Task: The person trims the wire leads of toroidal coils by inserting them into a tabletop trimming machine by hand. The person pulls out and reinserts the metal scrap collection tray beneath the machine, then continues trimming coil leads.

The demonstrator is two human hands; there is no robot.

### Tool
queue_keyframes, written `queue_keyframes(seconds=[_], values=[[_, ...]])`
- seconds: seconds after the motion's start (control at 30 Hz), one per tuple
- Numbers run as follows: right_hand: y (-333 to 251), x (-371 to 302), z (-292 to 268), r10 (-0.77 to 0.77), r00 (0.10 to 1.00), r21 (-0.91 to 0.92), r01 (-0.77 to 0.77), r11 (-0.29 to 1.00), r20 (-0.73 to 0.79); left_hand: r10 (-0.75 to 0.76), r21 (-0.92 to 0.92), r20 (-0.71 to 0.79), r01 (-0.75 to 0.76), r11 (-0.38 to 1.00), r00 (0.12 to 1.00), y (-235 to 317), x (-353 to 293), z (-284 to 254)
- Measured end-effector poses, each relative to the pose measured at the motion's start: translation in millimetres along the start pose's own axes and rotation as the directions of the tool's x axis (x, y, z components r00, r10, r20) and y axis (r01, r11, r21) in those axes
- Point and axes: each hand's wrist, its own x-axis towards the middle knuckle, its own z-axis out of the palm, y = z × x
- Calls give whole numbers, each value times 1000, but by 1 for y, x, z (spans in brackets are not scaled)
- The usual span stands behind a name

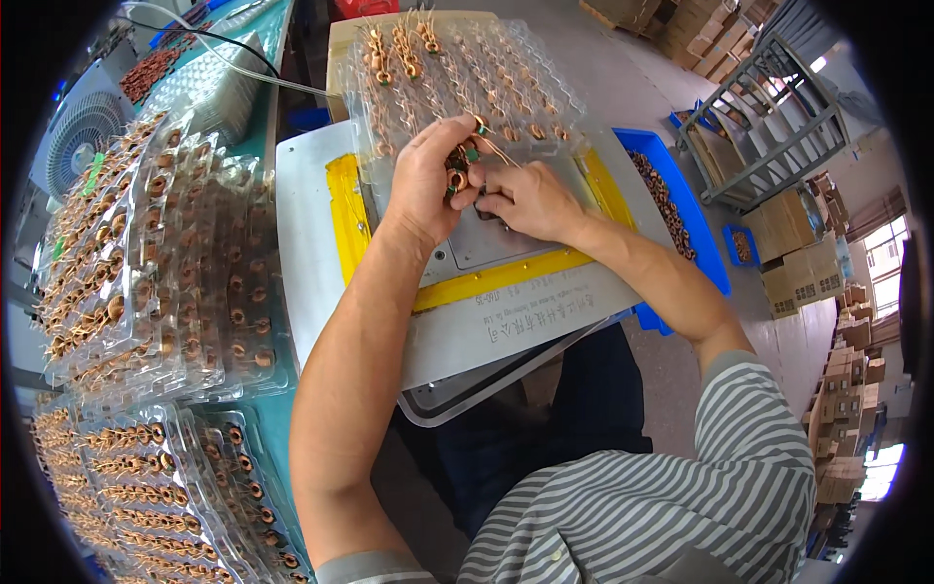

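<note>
Several copper-wound ring coils with green patches and loose wire ends are bunched in my left hand, whose fingers are closed around them. My right hand meets it from the right, thumb and fingers pinched together beside the coils. What those fingertips grip is hidden; something small and dark shows just under them. Both hands are above a grey metal worktop edged with yellow strips. Right behind them lies a clear plastic tray with rows of similar coils, its far left part holding coils with long copper leads.
Stacked clear trays full of coils crowd the green table at my left. A fan stands behind them. To the right is a blue bin of small brown rings. Farther off are a metal cart and cardboard boxes.
</note>
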Motion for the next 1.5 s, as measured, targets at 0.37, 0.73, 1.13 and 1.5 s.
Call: queue_keyframes(seconds=[0.37, 0.73, 1.13, 1.5], values=[[-9, -3, -13, 15, 996, 26, -17, 1000, 84, -4, -40, -2, 4, 999, 1000, 6, -3, -1], [21, -34, -46, 336, 936, 706, -309, 638, 106, -49, -30, -24, 48, 998, 999, 2, -4, 5], [33, -94, -92, 491, 865, 994, -80, -69, 103, -49, 199, -4, 48, 979, 999, -5, -4, 4], [-3, -1, -53, 83, 996, 598, -74, 798, 13, -23, 557, 12, 12, 830, 1000, -9, -9, 7]])
